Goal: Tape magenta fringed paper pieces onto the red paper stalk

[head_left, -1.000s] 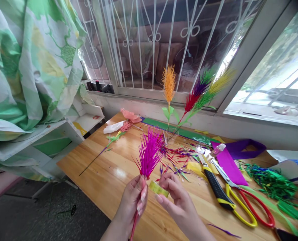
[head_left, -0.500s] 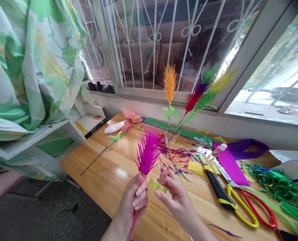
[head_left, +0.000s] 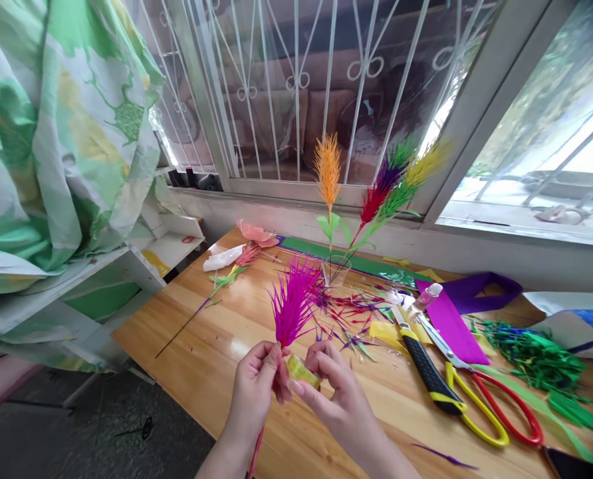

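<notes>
A clear cup (head_left: 344, 273) stands on the surface (head_left: 187, 306) near the window, with the stems of an orange spike (head_left: 328, 174) and two multicolour spikes (head_left: 383, 183) leaning in it. A small bottle (head_left: 427, 295) lies to the right, by the scissors (head_left: 459, 362).

The left hand (head_left: 257, 374) is clamped by its fingertips on the magenta spike (head_left: 292, 305) just below the bristles, holding it up above the surface, red stem slanting down. The right hand (head_left: 332, 382) is half curled, thumb and fingers closed on a yellow tape roll (head_left: 304, 372) beside the left fingertips.
</notes>
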Demonstrator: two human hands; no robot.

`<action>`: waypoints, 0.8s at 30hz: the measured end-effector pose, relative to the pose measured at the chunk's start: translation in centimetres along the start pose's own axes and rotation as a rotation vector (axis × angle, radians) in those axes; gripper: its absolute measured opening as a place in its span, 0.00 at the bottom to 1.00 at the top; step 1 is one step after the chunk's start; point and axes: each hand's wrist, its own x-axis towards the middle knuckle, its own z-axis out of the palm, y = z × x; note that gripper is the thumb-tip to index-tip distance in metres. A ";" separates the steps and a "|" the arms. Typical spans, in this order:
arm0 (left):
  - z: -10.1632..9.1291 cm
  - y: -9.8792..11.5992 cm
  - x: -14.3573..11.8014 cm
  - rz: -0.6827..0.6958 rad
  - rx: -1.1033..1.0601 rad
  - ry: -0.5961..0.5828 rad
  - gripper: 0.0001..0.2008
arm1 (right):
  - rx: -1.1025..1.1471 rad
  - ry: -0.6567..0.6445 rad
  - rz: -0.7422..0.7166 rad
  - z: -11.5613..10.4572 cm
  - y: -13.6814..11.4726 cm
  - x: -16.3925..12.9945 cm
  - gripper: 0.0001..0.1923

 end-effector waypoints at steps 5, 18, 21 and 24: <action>0.0 -0.1 0.3 0.008 0.016 0.031 0.16 | -0.099 0.007 -0.052 0.2 -1.0 0.1 0.12; -0.5 -0.5 -0.1 -0.085 -0.018 0.036 0.16 | -0.058 0.041 0.001 0.4 -0.9 0.3 0.11; -0.9 -0.9 0.3 -0.057 -0.021 0.000 0.13 | -0.057 0.030 0.007 0.4 -1.1 0.4 0.11; -1.2 -1.2 0.8 -0.059 -0.006 0.018 0.14 | -0.079 0.025 0.015 0.6 -1.4 0.6 0.10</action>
